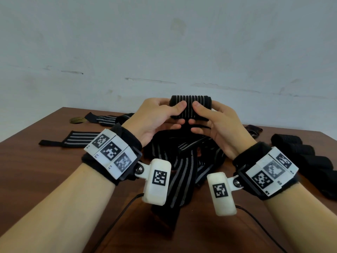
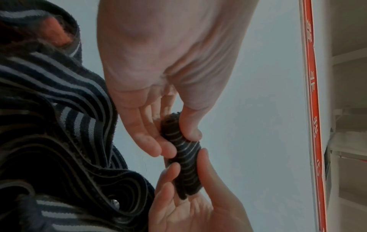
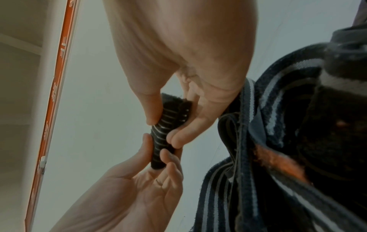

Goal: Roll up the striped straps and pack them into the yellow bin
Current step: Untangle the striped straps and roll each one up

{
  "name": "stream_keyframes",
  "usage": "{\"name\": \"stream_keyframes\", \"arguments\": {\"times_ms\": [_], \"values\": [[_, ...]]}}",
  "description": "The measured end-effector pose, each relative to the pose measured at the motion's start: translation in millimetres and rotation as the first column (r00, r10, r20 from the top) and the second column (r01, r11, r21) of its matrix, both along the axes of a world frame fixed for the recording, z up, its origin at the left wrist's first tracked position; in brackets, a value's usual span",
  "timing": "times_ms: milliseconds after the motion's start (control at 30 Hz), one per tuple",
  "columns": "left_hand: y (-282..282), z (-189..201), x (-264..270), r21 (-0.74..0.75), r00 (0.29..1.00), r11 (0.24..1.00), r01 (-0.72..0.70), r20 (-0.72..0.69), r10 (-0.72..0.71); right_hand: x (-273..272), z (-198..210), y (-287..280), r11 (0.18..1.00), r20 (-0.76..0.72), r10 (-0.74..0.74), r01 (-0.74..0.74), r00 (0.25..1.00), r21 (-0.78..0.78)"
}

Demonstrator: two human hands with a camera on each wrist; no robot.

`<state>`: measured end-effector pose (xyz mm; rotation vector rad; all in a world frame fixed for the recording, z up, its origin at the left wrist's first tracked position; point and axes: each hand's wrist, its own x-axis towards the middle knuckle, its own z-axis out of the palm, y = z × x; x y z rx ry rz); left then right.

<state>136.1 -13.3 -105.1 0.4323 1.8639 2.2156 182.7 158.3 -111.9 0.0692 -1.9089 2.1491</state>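
Note:
A rolled black strap with thin grey stripes (image 1: 190, 108) is held up above the table, between both hands. My left hand (image 1: 160, 115) pinches its left half, thumb on the near side and fingers underneath. My right hand (image 1: 209, 121) pinches its right half the same way. The roll (image 2: 183, 158) shows between thumbs and fingers in the left wrist view, and again as the roll (image 3: 164, 135) in the right wrist view. Below the hands lies a tangled heap of unrolled striped straps (image 1: 184, 161). The yellow bin is not in view.
The brown wooden table (image 1: 36, 170) carries two more flat straps (image 1: 73, 138) at the left and rear left. A row of rolled black straps (image 1: 308, 157) lies at the right. A round hole (image 1: 78, 119) is at the rear left. A pale wall stands behind.

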Motion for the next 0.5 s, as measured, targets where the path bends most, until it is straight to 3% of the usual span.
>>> {"name": "stream_keyframes", "arguments": {"times_ms": [267, 367, 500], "values": [[5.7, 2.2, 2.5, 0.029, 1.0, 1.0, -0.007, 0.01, 0.006, 7.5, 11.6, 8.4, 1.0, 0.024, -0.014, 0.014, 1.0, -0.015], [19.3, 1.7, 14.6, 0.015, 1.0, 1.0, 0.025, -0.004, -0.025, 20.6, 18.6, 18.2, 0.998, 0.049, -0.057, 0.059, 0.997, -0.028], [57.8, 0.2, 35.5, 0.015, 0.998, 0.999, 0.037, 0.041, -0.038, 45.9, 23.4, 51.0, 0.984, 0.099, -0.171, 0.165, 0.98, 0.066]]}}
